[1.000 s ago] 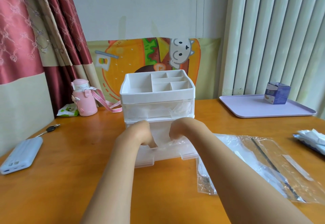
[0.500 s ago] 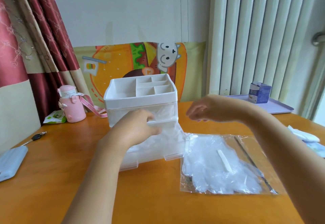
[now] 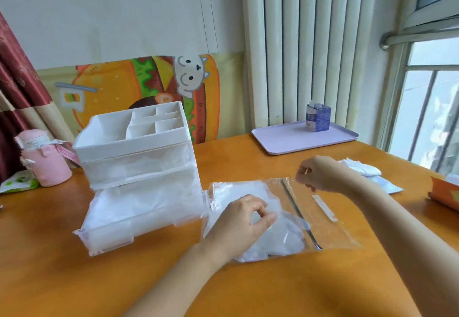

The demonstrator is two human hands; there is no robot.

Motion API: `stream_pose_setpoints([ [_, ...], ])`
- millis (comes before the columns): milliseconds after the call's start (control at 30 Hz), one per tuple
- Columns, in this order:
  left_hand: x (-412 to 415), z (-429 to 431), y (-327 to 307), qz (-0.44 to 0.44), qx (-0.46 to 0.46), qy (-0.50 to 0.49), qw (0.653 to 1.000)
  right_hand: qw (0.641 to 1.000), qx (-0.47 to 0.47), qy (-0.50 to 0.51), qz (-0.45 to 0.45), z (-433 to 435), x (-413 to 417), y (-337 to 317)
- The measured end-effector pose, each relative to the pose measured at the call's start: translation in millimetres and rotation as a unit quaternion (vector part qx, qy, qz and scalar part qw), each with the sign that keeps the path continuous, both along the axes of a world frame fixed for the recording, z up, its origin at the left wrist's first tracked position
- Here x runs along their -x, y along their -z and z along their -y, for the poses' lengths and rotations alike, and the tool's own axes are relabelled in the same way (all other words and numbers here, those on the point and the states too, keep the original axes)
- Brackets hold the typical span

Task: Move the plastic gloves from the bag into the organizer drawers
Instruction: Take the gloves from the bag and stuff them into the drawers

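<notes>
The clear bag (image 3: pixel 325 219) lay flat on the tabletop (image 3: pixel 248 287) in the lower middle of the frame, its left edge up against the organizer (image 3: pixel 129 140). The organizer's lower drawer (image 3: pixel 139 217) stood pulled out and already looked stuffed with cloudy film. The gloves (image 3: pixel 278 239) left in the bag were bunched in its left half, short of the dark zip strip.

The left hand (image 3: pixel 243 224) sat on top of that bunch, thumb and forefinger curled into a ring with their tips together. Whether they had film between them I could not tell. The right hand (image 3: pixel 320 175), further up and to the right, had its fingers curled tight at the bag's upper edge and seemed to pinch it there.

The gloves looked feather-light, limp and slippery, likely to cling together and slide out of a loose grip. I judged it best to take a whole clump in a firm pinch through the bag's mouth while the other hand pinned the bag down
</notes>
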State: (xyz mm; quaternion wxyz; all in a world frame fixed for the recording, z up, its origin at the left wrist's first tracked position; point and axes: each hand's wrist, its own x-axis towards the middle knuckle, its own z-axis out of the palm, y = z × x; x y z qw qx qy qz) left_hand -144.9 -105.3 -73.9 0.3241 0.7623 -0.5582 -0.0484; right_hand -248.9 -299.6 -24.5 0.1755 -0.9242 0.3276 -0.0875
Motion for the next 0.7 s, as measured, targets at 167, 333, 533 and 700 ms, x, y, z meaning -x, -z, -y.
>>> stream_pose_setpoints([
  [167,-12,7,33,0.054,-0.106,-0.034,0.992,0.991,-0.066,-0.044,-0.106,19,8,36],
  [333,-26,7,56,0.016,-0.190,-0.041,0.981,0.991,-0.096,-0.063,-0.073,23,5,54],
  [533,-25,6,60,0.038,-0.201,-0.053,0.977,0.992,-0.076,-0.082,-0.055,12,-6,69],
  [700,-23,5,59,0.037,-0.190,-0.062,0.979,0.991,-0.091,-0.073,-0.069,10,-6,73],
])
